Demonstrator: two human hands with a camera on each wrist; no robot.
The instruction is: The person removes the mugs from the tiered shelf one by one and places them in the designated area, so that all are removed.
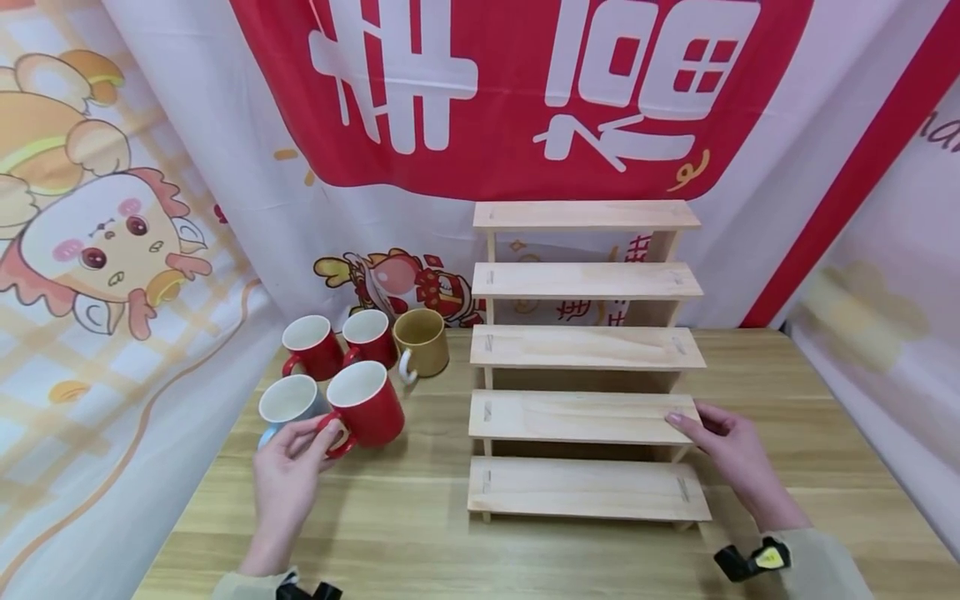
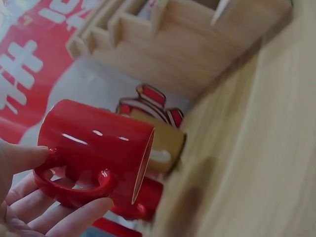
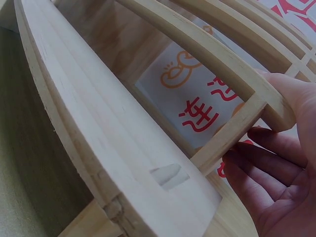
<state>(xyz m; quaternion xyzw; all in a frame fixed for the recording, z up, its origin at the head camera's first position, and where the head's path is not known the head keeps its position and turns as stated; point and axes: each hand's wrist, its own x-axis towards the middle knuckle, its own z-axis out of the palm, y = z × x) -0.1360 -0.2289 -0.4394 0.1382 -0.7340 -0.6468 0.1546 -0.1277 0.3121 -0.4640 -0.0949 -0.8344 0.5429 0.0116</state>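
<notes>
My left hand (image 1: 288, 471) holds a red mug (image 1: 369, 408) with a white inside by its handle, thumb on top and fingers beneath. In the left wrist view the red mug (image 2: 98, 143) appears raised over the tabletop. Around it stand a pale blue mug (image 1: 291, 400), two more red mugs, one at the back left (image 1: 321, 354), and a tan mug (image 1: 426, 346) with a white handle. My right hand (image 1: 723, 446) grips the right end of a five-step wooden shelf (image 1: 577, 417) at its second step from the bottom. Its thumb lies on that board, the other fingers below.
The shelf stands upright on a wood-grain table (image 1: 420, 533), right of the mugs. Behind it hangs a red and white printed cloth (image 1: 517, 100). A cartoon-printed cloth (image 1: 112, 333) borders the left side, and another pale cloth (image 1: 885, 350) borders the right.
</notes>
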